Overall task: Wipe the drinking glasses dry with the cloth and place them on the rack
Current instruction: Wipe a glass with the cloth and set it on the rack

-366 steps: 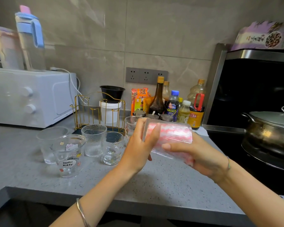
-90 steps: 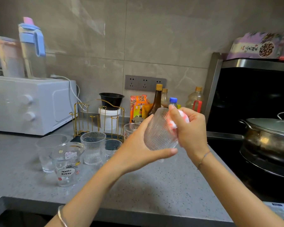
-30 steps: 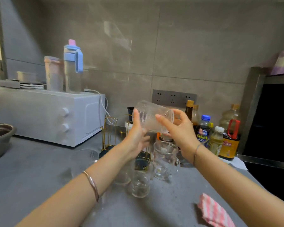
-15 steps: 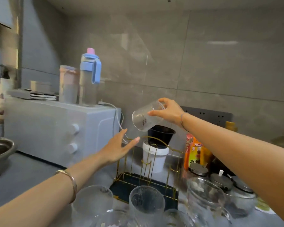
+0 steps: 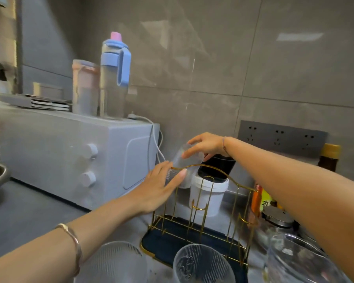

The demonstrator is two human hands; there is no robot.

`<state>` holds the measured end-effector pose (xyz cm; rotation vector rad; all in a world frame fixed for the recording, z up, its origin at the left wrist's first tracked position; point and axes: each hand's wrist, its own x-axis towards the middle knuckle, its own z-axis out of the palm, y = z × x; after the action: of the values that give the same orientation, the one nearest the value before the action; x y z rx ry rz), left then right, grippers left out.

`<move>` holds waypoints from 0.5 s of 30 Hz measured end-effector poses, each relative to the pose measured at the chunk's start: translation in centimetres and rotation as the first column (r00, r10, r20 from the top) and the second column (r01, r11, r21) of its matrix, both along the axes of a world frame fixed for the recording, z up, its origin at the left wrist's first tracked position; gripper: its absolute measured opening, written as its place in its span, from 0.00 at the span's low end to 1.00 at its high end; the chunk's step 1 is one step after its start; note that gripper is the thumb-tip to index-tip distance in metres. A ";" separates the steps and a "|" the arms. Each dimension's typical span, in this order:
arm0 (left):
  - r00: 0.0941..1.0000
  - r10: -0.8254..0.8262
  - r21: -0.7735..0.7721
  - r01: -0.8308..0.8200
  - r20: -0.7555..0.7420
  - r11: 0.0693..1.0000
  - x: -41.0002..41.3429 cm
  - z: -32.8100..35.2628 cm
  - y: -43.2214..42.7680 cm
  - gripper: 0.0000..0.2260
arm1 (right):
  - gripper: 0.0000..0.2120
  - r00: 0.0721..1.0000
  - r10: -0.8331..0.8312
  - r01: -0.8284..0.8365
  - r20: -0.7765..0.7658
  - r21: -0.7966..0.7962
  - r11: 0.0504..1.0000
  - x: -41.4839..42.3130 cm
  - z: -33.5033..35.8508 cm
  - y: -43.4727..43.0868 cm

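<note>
Grips the glass (image 5: 186,162) by its base with curled right fingers (image 5: 192,152) and thumb, mouth tipped down and leftward. Steadies its lower wall with straight, close-set left fingers (image 5: 164,167) and a thumb laid flat on the ribs; no curl, no pinch there. Behind those, reaches in from above with the right hand (image 5: 207,145) and from below with the left hand (image 5: 157,190).

0.5 s back, holds the glass up clear of the rack (image 5: 192,235) in the right hand alone, left hand open and apart from it. Now brings it down to the rack's top left corner, level with the gold top wire and just behind it, with the left hand added as a guide. Cannot tell whether a peg is inside the mouth yet.

Shows no cloth here; 1 s back, lies on the counter (image 5: 29,217), out of both hands. Reads, then, as wiping finished for this glass and placing nearly done: probably only seating and release left. Leaves the visible pegs bare, so likely glass 1 on the rack. Keeps 3 more along the bottom edge, ribbed glass (image 5: 114,264), ribbed glass (image 5: 202,266), plain glass (image 5: 294,260), apparently yet to be wiped.
</note>
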<state>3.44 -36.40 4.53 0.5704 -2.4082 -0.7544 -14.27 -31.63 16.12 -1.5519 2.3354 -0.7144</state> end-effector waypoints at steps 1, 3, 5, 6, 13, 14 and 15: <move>1.000 0.000 0.004 0.000 0.005 1.000 0.0 -0.1 -0.1 0.47 | 0.35 1.000 0.022 -0.022 -0.004 0.044 0.999 0.0 -0.3 -0.3; 1.000 -0.012 0.003 0.012 0.002 1.000 0.2 -0.2 -0.2 0.50 | 0.36 0.998 0.057 -0.054 -0.027 0.119 0.991 0.0 -0.9 -0.8; 0.999 -0.034 0.001 0.034 -0.006 0.999 0.4 -0.1 0.0 0.46 | 0.38 0.995 0.082 -0.071 -0.060 0.175 0.982 0.2 -1.5 -1.3; 0.999 -0.048 -0.010 0.048 -0.009 0.999 0.5 -0.1 0.3 0.40 | 0.38 0.993 0.094 -0.078 -0.077 0.195 0.978 0.2 -1.8 -1.6; 0.998 -0.030 -0.018 0.031 0.060 0.999 0.8 -0.2 0.3 0.52 | 0.33 0.976 0.197 -0.160 -0.097 0.300 0.940 0.3 -3.3 -2.9; 0.997 -0.028 -0.027 0.030 0.073 0.999 0.9 -0.1 0.4 0.52 | 0.33 0.975 0.202 -0.166 -0.093 0.300 0.939 0.3 -3.4 -3.0; 0.997 -0.029 -0.041 0.032 0.078 0.999 0.9 -0.1 0.6 0.51 | 0.32 0.975 0.204 -0.170 -0.086 0.301 0.938 0.3 -3.6 -3.0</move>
<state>4.36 -35.83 4.48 0.5571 -2.5032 -0.7048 -13.95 -34.65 12.57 -1.6852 2.2067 -0.2266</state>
